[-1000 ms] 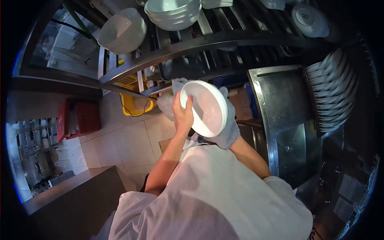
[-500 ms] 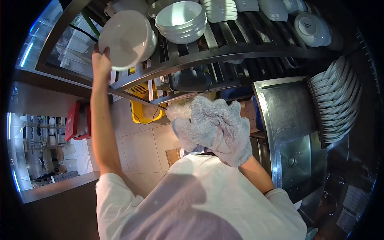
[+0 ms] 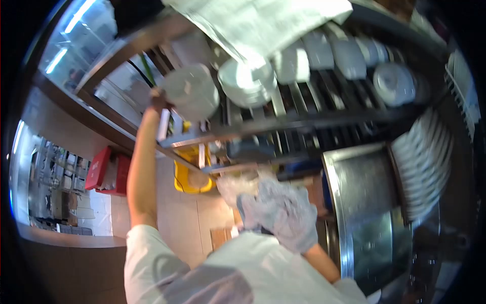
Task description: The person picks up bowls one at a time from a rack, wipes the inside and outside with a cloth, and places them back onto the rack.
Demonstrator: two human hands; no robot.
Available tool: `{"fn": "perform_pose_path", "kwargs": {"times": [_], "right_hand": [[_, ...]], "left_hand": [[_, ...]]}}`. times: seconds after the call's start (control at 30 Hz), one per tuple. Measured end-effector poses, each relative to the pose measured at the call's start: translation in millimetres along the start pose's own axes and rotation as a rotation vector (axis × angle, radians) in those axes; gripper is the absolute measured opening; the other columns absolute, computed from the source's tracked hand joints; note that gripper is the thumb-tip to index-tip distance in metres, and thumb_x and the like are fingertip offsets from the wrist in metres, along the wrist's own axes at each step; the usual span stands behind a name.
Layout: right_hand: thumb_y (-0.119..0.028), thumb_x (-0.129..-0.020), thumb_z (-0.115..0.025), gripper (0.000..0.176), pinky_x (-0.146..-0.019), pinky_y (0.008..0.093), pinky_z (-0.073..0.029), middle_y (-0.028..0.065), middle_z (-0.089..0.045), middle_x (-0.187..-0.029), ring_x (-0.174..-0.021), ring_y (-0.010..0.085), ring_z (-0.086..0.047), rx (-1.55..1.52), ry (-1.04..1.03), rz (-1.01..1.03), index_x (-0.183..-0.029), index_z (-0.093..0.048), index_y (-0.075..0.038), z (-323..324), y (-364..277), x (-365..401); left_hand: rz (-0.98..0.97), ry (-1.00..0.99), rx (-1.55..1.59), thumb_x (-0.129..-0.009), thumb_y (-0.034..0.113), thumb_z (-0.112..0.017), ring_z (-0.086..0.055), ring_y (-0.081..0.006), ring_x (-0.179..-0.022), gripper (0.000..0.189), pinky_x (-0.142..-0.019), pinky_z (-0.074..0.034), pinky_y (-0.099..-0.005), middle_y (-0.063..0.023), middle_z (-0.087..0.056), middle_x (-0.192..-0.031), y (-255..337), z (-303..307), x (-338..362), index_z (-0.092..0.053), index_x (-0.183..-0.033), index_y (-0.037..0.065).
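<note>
At the rack's left end, my left hand (image 3: pixel 158 100) is at the near-left rim of a round white bowl (image 3: pixel 190 91), its fingers closed at the edge and partly blurred. The bowl sits on the slatted shelf, apparently stacked on others. Beside it stands a stack of white bowls (image 3: pixel 246 83). A fluffy grey cloth (image 3: pixel 283 215) covers my right hand in front of my chest. That hand's fingers are hidden in the folds, and the cloth is bunched around them.
A steel sink (image 3: pixel 374 243) lies to the right, with a row of upright white plates (image 3: pixel 422 164) beyond it. More white dishes (image 3: pixel 349 58) line the shelf, under a white sheet (image 3: pixel 273 23). On the floor side are a yellow bin (image 3: pixel 188 180) and a red box (image 3: pixel 119 175).
My view has tilted up, so the rack sits lower in the picture and the white sheet above appears. My left hand stays at the bowl's rim; the cloth stays on my right hand.
</note>
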State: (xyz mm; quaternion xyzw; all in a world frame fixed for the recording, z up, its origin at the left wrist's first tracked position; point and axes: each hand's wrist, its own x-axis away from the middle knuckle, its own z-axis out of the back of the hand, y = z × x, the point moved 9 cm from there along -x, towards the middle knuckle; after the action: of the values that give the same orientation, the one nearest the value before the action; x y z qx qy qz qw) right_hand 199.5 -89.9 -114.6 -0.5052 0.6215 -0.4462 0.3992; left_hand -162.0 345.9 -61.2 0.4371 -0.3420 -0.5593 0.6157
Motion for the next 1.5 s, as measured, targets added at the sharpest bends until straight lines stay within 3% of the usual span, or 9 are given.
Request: {"fn": "perform_pose_path", "kwargs": {"times": [0.1,0.43,0.5,0.53,0.67,0.77,1.0,1.13,1.5], "right_hand": [[-0.011,-0.078,-0.078,0.044,-0.087,0.0340,-0.051,0.0101,-0.066,-0.110,-0.096,0.0191,-0.064,0.559,-0.017,0.210,-0.115,-0.059,0.002,-10,-31,1],[-0.006,-0.083,-0.068,0.043,-0.095,0.0323,-0.047,0.0129,-0.060,-0.121,-0.108,0.0209,-0.060,0.215,-0.120,0.060,-0.123,-0.052,0.000,-13,4,-2],[-0.007,-0.082,-0.068,0.044,-0.095,0.0323,-0.047,0.0129,-0.060,-0.121,-0.108,0.0208,-0.060,0.220,-0.128,0.056,-0.123,-0.052,0.000,-15,3,-3],[-0.007,-0.082,-0.068,0.044,-0.095,0.0323,-0.047,0.0129,-0.060,-0.121,-0.108,0.0208,-0.060,0.223,-0.132,0.055,-0.123,-0.052,0.000,-16,3,-3],[-0.009,-0.082,-0.068,0.045,-0.095,0.0324,-0.047,0.0129,-0.059,-0.121,-0.108,0.0208,-0.060,0.249,-0.160,0.060,-0.123,-0.052,0.000,-15,0,-8],[-0.010,-0.082,-0.068,0.046,-0.095,0.0325,-0.047,0.0128,-0.059,-0.121,-0.108,0.0207,-0.059,0.261,-0.184,0.066,-0.123,-0.051,0.000,-15,-5,-15],[-0.013,-0.081,-0.069,0.048,-0.095,0.0327,-0.047,0.0128,-0.059,-0.121,-0.108,0.0206,-0.059,0.278,-0.190,0.077,-0.124,-0.051,-0.001,-17,-3,-14],[-0.014,-0.081,-0.069,0.049,-0.095,0.0328,-0.047,0.0128,-0.059,-0.121,-0.108,0.0205,-0.059,0.269,-0.171,0.079,-0.124,-0.050,-0.001,-11,-4,-8],[-0.019,-0.080,-0.070,0.052,-0.095,0.0331,-0.047,0.0127,-0.058,-0.121,-0.109,0.0203,-0.059,0.211,-0.107,0.159,-0.124,-0.049,-0.002,-4,-23,-26]], "left_hand": [[-0.110,0.045,0.039,-0.091,0.018,-0.053,-0.060,-0.0210,-0.044,0.025,-0.036,-0.042,-0.0297,-0.0106,-0.063,-0.071,-14,0,-7,-0.060,-0.107,0.000],[-0.049,0.101,-0.062,-0.081,0.016,-0.061,-0.060,-0.0162,-0.045,0.018,-0.042,-0.046,-0.0310,-0.0074,-0.063,-0.063,-3,6,29,-0.068,-0.090,0.002],[-0.023,0.142,-0.294,-0.082,0.018,-0.062,-0.067,-0.0185,-0.062,0.021,-0.052,-0.051,-0.0307,-0.0089,-0.067,-0.075,11,7,39,-0.068,-0.095,0.003],[-0.502,0.446,-0.705,-0.082,0.020,-0.065,-0.067,-0.0240,-0.090,0.023,-0.069,-0.053,-0.0337,-0.0107,-0.067,-0.093,38,11,45,-0.068,-0.100,0.006],[-0.524,0.582,-0.453,-0.082,0.020,-0.068,-0.060,-0.0292,-0.105,0.026,-0.082,-0.050,-0.0377,-0.0122,-0.062,-0.109,90,2,101,-0.067,-0.105,0.008],[-1.008,0.362,-0.250,-0.086,0.014,-0.065,-0.059,-0.0296,-0.096,0.026,-0.082,-0.048,-0.0378,-0.0111,-0.060,-0.105,129,-57,137,-0.065,-0.111,0.012],[-0.934,-0.404,-0.675,-0.088,0.031,-0.061,-0.060,-0.0330,-0.103,0.028,-0.092,-0.044,-0.0440,-0.0138,-0.068,-0.101,126,-214,129,-0.069,-0.106,0.009],[-1.020,-0.452,-0.652,-0.092,0.035,-0.057,-0.064,-0.0372,-0.083,0.032,-0.079,-0.049,-0.0429,-0.0150,-0.069,-0.087,139,-221,130,-0.071,-0.093,0.006],[-0.999,-0.172,-0.409,-0.094,0.028,-0.055,-0.061,-0.0436,-0.092,0.032,-0.079,-0.047,-0.0483,-0.0277,-0.063,-0.090,192,-196,135,-0.061,-0.093,-0.003]]}}
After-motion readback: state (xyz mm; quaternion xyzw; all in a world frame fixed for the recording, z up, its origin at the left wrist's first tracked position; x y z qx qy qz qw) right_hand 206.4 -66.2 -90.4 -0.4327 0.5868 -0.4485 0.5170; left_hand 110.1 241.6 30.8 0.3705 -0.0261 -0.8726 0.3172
